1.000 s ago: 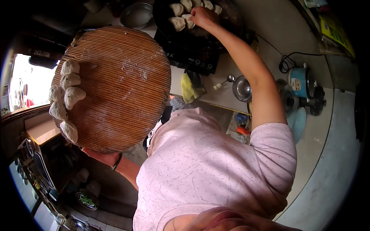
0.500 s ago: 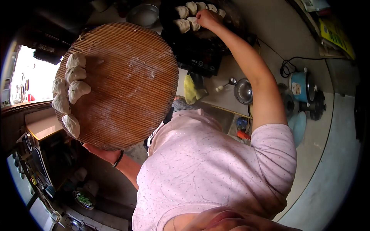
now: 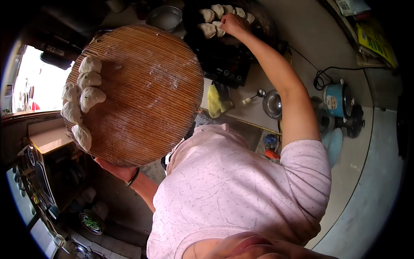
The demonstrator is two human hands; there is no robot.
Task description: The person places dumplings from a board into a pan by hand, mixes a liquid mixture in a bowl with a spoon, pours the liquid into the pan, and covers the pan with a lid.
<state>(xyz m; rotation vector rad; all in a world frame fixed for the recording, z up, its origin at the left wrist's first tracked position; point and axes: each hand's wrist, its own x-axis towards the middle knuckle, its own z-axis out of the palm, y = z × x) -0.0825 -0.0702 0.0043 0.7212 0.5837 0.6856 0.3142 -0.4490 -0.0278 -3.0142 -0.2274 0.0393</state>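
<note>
My left hand (image 3: pixel 118 168) grips the lower rim of a round ribbed tray (image 3: pixel 146 95) from beneath; most of its fingers are hidden under it. Flour dusts the tray, and several raw dumplings (image 3: pixel 92 99) lie along its left side. At the top, my right hand (image 3: pixel 235 25) reaches into a dark pan (image 3: pixel 261 32), fingers pinched on a dumpling (image 3: pixel 218 28) in the nearer row. More dumplings (image 3: pixel 207 16) sit around it in the pan.
Below the pan is a black cooker (image 3: pixel 224 71) with a yellow cloth (image 3: pixel 217 103) beside it. A metal bowl (image 3: pixel 272 105), a spoon (image 3: pixel 260 93) and a blue pot (image 3: pixel 337 100) stand on the counter at right. Another metal bowl (image 3: pixel 164 18) is behind the tray.
The tray with its dumplings has shifted slightly to the right in view. My right hand stays at the same dumpling in the pan.
</note>
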